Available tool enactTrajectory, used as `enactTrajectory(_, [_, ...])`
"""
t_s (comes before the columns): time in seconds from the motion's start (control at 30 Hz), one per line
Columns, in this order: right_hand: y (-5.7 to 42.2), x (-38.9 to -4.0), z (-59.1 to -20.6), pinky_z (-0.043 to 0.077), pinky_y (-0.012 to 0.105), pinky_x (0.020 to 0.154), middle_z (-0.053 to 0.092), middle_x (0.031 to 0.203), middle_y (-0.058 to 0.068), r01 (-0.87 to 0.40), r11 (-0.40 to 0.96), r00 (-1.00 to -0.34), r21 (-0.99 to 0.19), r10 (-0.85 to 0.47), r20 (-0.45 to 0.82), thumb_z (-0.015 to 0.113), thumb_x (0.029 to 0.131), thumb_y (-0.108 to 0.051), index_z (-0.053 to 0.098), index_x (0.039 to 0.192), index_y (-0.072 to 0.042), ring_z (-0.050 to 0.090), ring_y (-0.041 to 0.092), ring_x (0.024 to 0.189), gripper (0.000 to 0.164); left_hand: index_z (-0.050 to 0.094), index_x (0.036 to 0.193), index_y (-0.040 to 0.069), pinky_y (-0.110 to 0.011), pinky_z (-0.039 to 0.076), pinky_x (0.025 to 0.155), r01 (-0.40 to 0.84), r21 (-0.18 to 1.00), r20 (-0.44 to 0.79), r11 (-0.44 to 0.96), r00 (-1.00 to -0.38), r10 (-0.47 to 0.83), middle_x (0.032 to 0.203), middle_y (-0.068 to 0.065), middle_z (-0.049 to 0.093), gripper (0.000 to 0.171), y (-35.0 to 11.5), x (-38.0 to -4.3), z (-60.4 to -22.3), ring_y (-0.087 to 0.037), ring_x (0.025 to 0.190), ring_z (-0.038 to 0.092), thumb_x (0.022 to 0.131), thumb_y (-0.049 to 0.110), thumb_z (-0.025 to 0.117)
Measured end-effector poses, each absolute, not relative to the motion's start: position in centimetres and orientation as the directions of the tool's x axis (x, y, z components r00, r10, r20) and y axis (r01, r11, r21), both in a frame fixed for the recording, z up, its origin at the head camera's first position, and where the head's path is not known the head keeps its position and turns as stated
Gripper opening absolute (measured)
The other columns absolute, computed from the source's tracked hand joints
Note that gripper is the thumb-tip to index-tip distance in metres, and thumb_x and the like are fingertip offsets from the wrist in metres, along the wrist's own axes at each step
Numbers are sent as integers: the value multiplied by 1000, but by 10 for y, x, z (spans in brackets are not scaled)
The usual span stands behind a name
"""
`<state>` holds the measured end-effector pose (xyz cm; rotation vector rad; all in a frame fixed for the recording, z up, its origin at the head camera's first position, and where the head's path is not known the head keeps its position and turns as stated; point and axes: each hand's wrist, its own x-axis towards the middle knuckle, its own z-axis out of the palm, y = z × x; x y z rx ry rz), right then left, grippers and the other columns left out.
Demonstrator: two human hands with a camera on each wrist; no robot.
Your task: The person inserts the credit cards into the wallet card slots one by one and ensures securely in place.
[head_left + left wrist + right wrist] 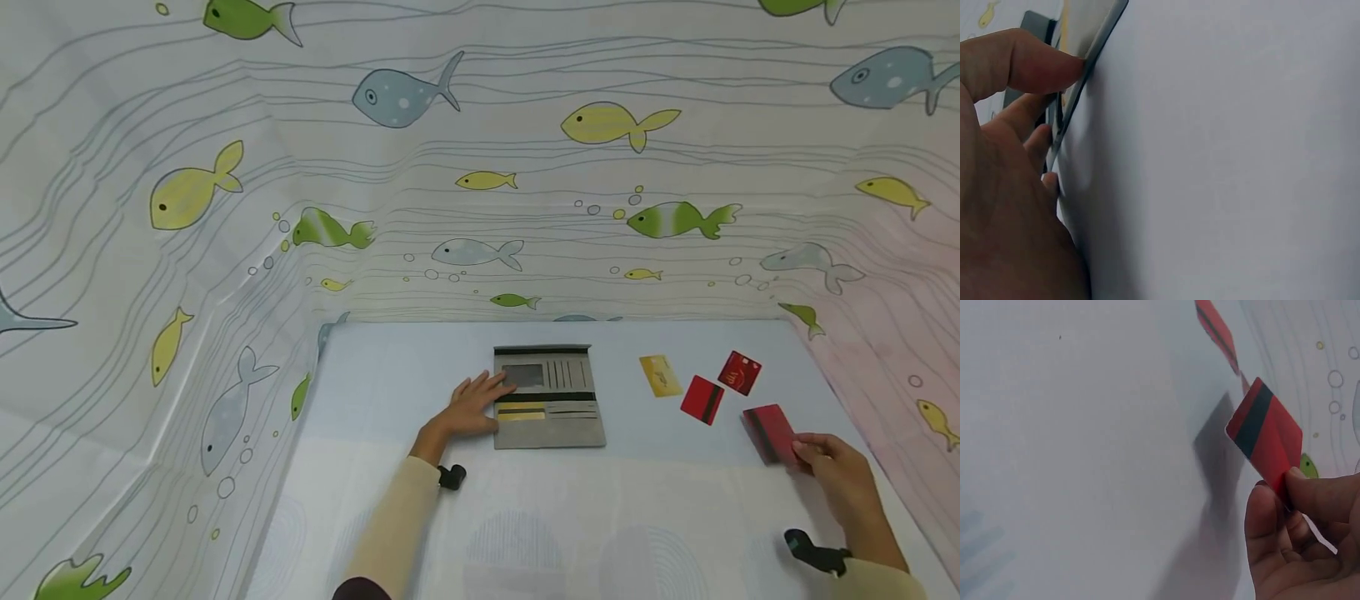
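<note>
A grey wallet point(555, 429) lies unfolded on the table, with card slots, a dark window pocket and a gold card point(521, 412) tucked in a lower-left slot. My left hand point(472, 407) rests at its left side, fingers stretched over it. In the left wrist view the thumb touches the wallet's edge point(1079, 94). Between thumb and fingers my right hand point(840, 467) pinches a red card with a black stripe point(772, 432), held tilted above the table; the right wrist view shows this red card point(1266, 425) close up.
Right of the wallet lie a gold card point(660, 376), a red card with a black stripe point(702, 400) and a dark red card with a chip point(739, 372). The white table point(420, 358) is bordered at the back and sides by fish-patterned cloth point(420, 200).
</note>
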<state>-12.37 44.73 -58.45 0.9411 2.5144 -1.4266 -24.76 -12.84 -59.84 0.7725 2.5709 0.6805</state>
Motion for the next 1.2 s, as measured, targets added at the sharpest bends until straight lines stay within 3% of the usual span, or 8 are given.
enactTrajectory(0.07, [440, -125, -579, 56, 19, 62, 57, 87, -11, 507, 390, -838, -769, 433, -333, 54, 102, -17, 49, 131, 11, 59, -2, 71, 41, 37, 156, 27, -58, 8, 123, 407, 549, -202, 730, -783, 588, 168, -1, 17, 78, -128, -247, -597, -32, 157, 9, 82, 17, 63])
enactTrajectory(0.13, [431, -128, -573, 57, 18, 65, 55, 87, -15, 462, 407, -866, -788, 399, -302, 55, 102, -18, 49, 130, 12, 59, -2, 72, 41, 38, 155, 25, -59, 8, 122, 400, 567, -191, 720, -786, 588, 168, -2, 18, 78, -128, -247, -595, -33, 156, 10, 82, 17, 63])
enactTrajectory(0.27, [408, -139, -567, 57, 17, 68, 60, 106, 4, 406, 463, -903, -788, 336, -267, 56, 102, -23, 51, 132, 10, 58, -1, 77, 44, 39, 155, 23, -60, 7, 122, 388, 590, -180, 708, -791, 584, 168, -4, 19, 78, -129, -248, -593, -34, 156, 10, 80, 18, 62])
enactTrajectory(0.4, [385, -154, -563, 57, 17, 70, 56, 123, 22, 367, 514, -927, -775, 272, -259, 54, 103, -28, 53, 134, 5, 59, 2, 81, 45, 40, 154, 23, -60, 6, 122, 376, 605, -173, 702, -798, 577, 168, -5, 21, 79, -128, -249, -595, -35, 156, 11, 78, 19, 61])
enactTrajectory(0.7, [340, -192, -551, 59, 25, 72, 60, 117, 22, 259, 577, -966, -775, 145, -214, 57, 102, -23, 61, 129, -1, 62, 14, 84, 35, 37, 155, 29, -58, 6, 123, 376, 570, -201, 731, -798, 567, 168, 1, 18, 78, -129, -252, -595, -30, 157, 9, 81, 23, 61])
enactTrajectory(0.97, [316, -216, -543, 57, 19, 70, 65, 118, 23, 193, 602, -978, -775, 57, -199, 58, 102, -22, 64, 125, -3, 64, 24, 90, 31, 39, 155, 28, -58, 6, 122, 363, 596, -187, 716, -805, 563, 168, 2, 20, 79, -128, -254, -594, -30, 157, 9, 79, 22, 60])
enactTrajectory(1.2, [300, -233, -543, 57, 32, 70, 67, 108, 19, 144, 630, -981, -763, -8, -192, 60, 100, -18, 65, 122, -2, 65, 21, 83, 28, 38, 155, 28, -59, 7, 122, 375, 584, -188, 720, -800, 570, 168, 1, 20, 78, -127, -256, -596, -30, 157, 10, 80, 24, 60])
